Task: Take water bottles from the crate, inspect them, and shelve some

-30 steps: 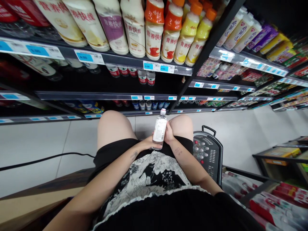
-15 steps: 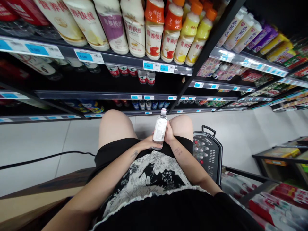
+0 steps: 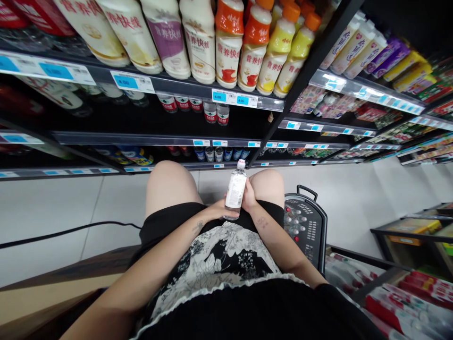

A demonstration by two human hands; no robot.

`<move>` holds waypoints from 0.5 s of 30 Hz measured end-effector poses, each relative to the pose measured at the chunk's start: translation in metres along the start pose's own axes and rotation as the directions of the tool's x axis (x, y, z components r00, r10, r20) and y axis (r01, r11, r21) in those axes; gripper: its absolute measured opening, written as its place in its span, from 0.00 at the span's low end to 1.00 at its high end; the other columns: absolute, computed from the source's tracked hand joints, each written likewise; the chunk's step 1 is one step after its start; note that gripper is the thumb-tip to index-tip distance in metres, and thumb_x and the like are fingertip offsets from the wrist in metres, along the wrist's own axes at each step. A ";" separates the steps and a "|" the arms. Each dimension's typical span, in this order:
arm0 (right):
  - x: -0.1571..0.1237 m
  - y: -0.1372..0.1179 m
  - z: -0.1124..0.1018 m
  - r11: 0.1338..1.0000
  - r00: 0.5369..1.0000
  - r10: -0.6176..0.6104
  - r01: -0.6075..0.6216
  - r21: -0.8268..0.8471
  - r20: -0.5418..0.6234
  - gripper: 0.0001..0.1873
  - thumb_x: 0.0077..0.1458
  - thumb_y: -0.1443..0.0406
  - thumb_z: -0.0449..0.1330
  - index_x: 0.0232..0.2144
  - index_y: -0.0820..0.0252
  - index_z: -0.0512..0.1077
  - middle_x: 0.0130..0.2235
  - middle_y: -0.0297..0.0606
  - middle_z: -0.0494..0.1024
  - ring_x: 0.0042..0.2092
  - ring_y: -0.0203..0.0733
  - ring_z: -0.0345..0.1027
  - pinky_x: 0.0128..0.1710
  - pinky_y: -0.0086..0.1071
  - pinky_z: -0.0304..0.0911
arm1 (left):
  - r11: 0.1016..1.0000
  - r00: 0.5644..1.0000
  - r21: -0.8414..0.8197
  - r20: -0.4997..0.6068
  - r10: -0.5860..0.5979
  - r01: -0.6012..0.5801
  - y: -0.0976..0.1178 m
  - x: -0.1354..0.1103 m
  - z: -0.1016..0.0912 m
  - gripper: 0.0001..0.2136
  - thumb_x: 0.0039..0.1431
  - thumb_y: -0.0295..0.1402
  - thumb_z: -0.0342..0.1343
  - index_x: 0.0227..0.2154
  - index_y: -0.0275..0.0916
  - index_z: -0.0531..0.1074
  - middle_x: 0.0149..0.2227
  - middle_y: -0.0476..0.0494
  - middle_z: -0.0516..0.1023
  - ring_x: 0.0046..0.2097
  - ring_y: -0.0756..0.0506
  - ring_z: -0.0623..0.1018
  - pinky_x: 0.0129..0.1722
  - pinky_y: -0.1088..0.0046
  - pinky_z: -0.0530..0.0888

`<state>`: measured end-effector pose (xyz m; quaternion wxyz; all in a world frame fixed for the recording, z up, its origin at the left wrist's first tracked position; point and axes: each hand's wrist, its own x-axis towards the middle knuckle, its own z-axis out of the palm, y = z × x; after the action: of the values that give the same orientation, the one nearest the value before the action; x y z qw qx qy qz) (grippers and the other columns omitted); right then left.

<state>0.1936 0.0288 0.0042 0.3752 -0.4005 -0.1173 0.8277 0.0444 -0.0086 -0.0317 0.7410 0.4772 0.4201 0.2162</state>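
Between my knees I hold a clear plastic bottle (image 3: 235, 189) with a white printed label and a pale pink-white cap. It stands nearly upright, tipped slightly right at the top. My left hand (image 3: 217, 209) is closed around its lower left part, the thumb lying across the label near the base. Against the bottle's right side my right hand (image 3: 249, 194) is closed, its fingers partly hidden behind the bottle. Beside my right thigh is a black basket (image 3: 322, 226) with several capped bottles (image 3: 295, 221) in it.
Ahead stands a black shelf (image 3: 159, 138) with price tags. Large drink bottles (image 3: 198, 42) line its upper level; small red-labelled bottles (image 3: 216, 113) sit lower. A black cable (image 3: 71, 232) crosses the floor at left. Wrapped bottle packs (image 3: 399, 307) lie at lower right.
The view has shifted very slightly. Both hands and the bottle keep the same position and grip.
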 end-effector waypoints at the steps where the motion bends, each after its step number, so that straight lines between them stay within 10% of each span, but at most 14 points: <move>1: 0.000 0.000 0.000 1.000 1.000 -0.001 0.001 -0.004 0.000 0.41 0.68 0.43 0.31 0.46 0.65 0.73 0.29 0.44 0.80 0.32 0.49 0.77 0.37 0.44 0.76 | 1.000 1.000 -0.001 0.001 0.001 -0.001 0.000 0.000 0.000 0.29 0.38 0.38 0.75 0.45 0.36 0.75 0.45 0.40 0.83 0.52 0.34 0.79 0.58 0.52 0.72; 15: 0.000 0.000 -0.001 0.998 0.999 -0.032 0.033 -0.058 0.014 0.39 0.67 0.41 0.35 0.44 0.64 0.73 0.30 0.45 0.80 0.35 0.51 0.77 0.38 0.47 0.76 | 0.999 0.999 -0.038 -0.042 -0.023 0.021 0.007 -0.002 0.004 0.27 0.35 0.35 0.75 0.43 0.37 0.77 0.42 0.42 0.84 0.49 0.36 0.81 0.57 0.55 0.73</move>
<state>0.1947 0.0288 0.0040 0.3760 -0.4037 -0.1502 0.8204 0.0472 -0.0090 -0.0239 0.7432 0.4538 0.4367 0.2260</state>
